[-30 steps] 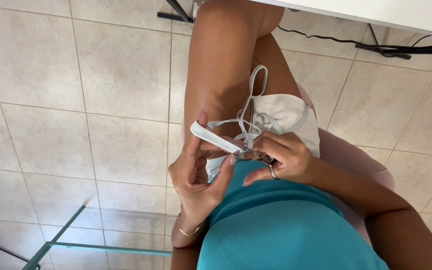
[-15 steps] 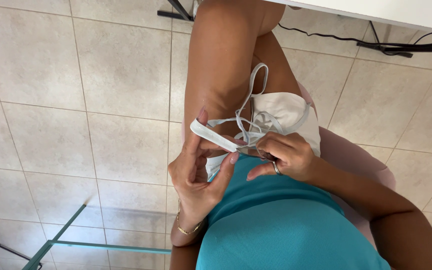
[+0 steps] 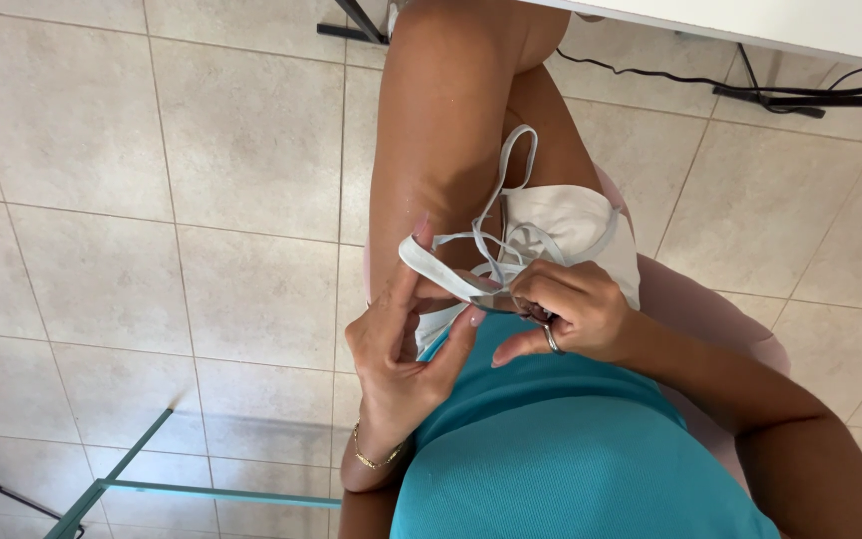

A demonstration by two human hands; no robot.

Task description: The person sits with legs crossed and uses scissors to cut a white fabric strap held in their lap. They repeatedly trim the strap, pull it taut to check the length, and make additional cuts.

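Observation:
I sit with a white cloth piece (image 3: 576, 225) on my lap; thin white straps (image 3: 509, 165) loop off it over my thigh. My left hand (image 3: 396, 344) pinches a flat white strap (image 3: 431, 268) between thumb and forefinger and holds it taut. My right hand (image 3: 576, 309) is closed around a small metal tool (image 3: 499, 298), which looks like scissors, with its tip against the strap where the two hands meet. A silver ring (image 3: 552, 339) shows on a right finger and a gold bracelet (image 3: 376, 459) on my left wrist.
I wear a teal top (image 3: 561, 449) and sit on a pink seat (image 3: 695, 299). A white table edge (image 3: 770, 25) runs along the top, with black cables (image 3: 650, 78) and a black frame under it. A greenish glass edge (image 3: 162, 484) lies low left on the tiled floor.
Both hands stay together at the strap. The right hand has shifted slightly and its fingers have curled tighter over the tool; the strap in the left hand has tilted a little.

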